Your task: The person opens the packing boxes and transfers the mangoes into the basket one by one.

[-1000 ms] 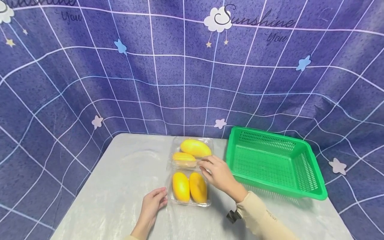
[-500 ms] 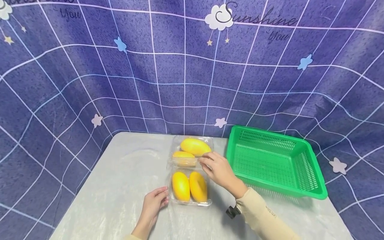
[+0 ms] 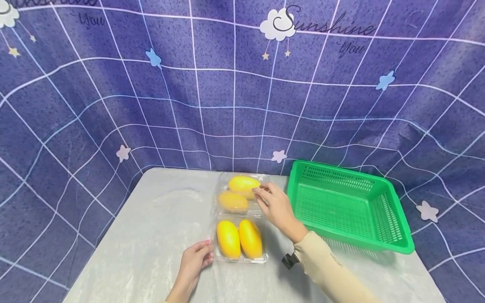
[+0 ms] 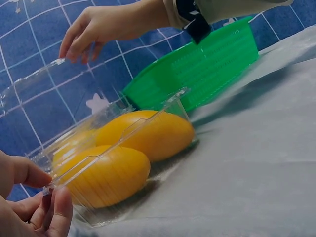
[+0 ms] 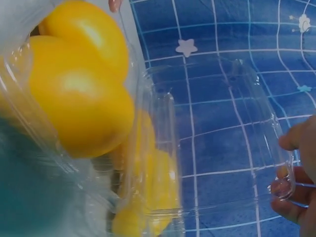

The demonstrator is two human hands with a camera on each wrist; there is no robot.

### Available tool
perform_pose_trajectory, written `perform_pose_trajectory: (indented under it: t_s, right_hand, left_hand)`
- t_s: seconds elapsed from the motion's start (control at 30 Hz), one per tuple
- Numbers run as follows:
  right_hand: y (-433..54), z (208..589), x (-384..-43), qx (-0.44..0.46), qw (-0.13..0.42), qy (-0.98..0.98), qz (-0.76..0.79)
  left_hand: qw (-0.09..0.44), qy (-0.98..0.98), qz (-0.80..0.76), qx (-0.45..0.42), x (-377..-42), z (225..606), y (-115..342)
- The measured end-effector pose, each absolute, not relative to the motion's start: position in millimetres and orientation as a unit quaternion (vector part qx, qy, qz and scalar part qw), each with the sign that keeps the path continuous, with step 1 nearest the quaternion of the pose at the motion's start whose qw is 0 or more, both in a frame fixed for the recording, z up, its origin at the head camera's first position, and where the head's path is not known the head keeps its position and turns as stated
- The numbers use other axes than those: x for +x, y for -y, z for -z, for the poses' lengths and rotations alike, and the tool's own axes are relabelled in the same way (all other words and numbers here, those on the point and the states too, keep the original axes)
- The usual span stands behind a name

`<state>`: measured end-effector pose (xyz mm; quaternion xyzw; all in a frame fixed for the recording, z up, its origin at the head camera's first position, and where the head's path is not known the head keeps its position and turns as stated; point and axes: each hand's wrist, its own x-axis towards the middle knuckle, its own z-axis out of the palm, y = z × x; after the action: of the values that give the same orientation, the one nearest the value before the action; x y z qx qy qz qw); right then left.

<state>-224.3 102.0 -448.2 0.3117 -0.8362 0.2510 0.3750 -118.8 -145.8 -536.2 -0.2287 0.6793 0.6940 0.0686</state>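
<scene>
Two yellow mangoes (image 3: 229,240) lie side by side in a clear plastic clamshell box (image 3: 239,261). My left hand (image 3: 194,261) pinches the left rim of this box; in the left wrist view its thumb and fingertips close on the rim. My right hand (image 3: 275,209) pinches the free edge of the raised clear lid (image 5: 222,133), seen best in the right wrist view. Behind the box, two more mangoes (image 3: 244,184) lie in what looks like another clear container, partly seen through the lid.
A green plastic basket (image 3: 333,206) with slotted sides stands to the right, near the right forearm. A grey-white sheet covers the table (image 3: 151,235). A purple-blue curtain (image 3: 212,97) hangs behind it.
My right hand has risen slightly away from me, and the lid has lifted with it. My left hand remains at the box's left rim, almost still.
</scene>
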Motion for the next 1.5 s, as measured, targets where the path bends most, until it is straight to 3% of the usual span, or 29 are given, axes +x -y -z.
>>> perform_pose_trajectory:
  t_s: [0.4,0.73,1.2,1.5]
  right_hand:
    - [-102,455,-233,0.235,0.326,0.886,-0.234]
    - [-109,450,-226,0.235,0.334,0.883,-0.232]
    - [-115,443,-209,0.256,0.291,0.888,-0.248]
    - [-115,451,-201,0.269,0.188,0.919,-0.220]
  left_hand:
    - [0.077,-0.677,-0.700,-0.213,-116,537,148]
    - [0.070,-0.696,-0.680,-0.220,-118,536,148]
    - [0.067,-0.712,-0.666,-0.213,-122,543,149]
    - [0.067,-0.712,-0.667,-0.208,-124,544,149]
